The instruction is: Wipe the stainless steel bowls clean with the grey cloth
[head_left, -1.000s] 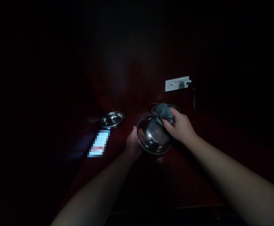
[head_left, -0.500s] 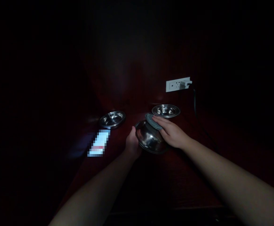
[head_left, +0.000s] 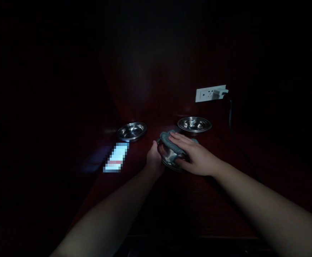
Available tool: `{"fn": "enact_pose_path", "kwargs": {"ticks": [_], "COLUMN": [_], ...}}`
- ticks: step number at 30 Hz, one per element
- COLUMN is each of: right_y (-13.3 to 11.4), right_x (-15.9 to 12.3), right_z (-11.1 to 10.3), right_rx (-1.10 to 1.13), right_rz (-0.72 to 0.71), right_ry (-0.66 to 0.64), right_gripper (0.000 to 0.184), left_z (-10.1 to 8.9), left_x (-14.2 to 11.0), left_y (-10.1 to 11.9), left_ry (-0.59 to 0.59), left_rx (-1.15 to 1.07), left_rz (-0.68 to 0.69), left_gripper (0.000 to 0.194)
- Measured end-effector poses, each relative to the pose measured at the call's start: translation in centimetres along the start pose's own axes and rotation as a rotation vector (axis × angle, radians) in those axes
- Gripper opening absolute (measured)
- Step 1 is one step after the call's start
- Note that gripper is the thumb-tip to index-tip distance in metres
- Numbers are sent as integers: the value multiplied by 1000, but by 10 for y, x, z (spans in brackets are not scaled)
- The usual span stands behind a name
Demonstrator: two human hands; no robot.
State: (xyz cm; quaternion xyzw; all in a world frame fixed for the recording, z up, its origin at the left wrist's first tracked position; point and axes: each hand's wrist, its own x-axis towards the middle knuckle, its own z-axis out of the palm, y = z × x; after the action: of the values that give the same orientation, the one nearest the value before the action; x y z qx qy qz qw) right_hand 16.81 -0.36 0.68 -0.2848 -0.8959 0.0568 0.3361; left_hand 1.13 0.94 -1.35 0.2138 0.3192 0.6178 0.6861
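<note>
My left hand [head_left: 155, 159] grips the left rim of a shiny steel bowl [head_left: 169, 156], its thumb up along the edge and its other fingers hidden beneath. The bowl is tilted, with its rounded outer side facing up. A grey-green cloth [head_left: 173, 143] lies folded over the bowl's base. Pressing that cloth against the metal is my right hand [head_left: 199, 157], its fingers stretched across the top and its thumb lower on the bowl's side.
Farther back on the dark red table [head_left: 193, 207] stand two more steel bowls, a left bowl [head_left: 131, 132] and a right bowl [head_left: 194, 125]. A bright, pixelated phone-like slab [head_left: 116, 157] lies at the left. A white wall socket [head_left: 206, 94] holds a plug with a dark cable [head_left: 230, 117].
My right hand has moved with the cloth farther over the bowl's base, and its thumb now lies on the bowl's side. My left hand keeps its hold. The view has shifted slightly.
</note>
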Motion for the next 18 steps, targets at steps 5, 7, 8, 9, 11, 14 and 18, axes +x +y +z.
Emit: {"fn": "enact_pose_path", "kwargs": {"ticks": [5,7,8,9,11,14,18], "right_y": [-1,-1,-1,-1,-1,0,2], "right_x": [1,1,1,1,1,1,1], "right_z": [2,3,3,3,3,2,2], "right_rx": [6,4,2,-1,-13,-32,-27], "right_rz": [-3,15,22,29,37,41,51], "right_ry": [18,27,29,30,34,38,58], "right_gripper": [72,68,67,66,66,64,60], "left_z": [1,-1,-1,-2,-2,-1,-2], "left_x": [-1,1,2,2,2,1,1], "left_y": [-1,-3,-3,-3,-3,-2,-2], "left_ry": [1,37,67,95,141,185,209], "left_rx": [-8,22,44,65,89,108,130], "left_rz": [23,30,38,44,50,43,37], "left_gripper": [47,46,45,44,42,41,41]}}
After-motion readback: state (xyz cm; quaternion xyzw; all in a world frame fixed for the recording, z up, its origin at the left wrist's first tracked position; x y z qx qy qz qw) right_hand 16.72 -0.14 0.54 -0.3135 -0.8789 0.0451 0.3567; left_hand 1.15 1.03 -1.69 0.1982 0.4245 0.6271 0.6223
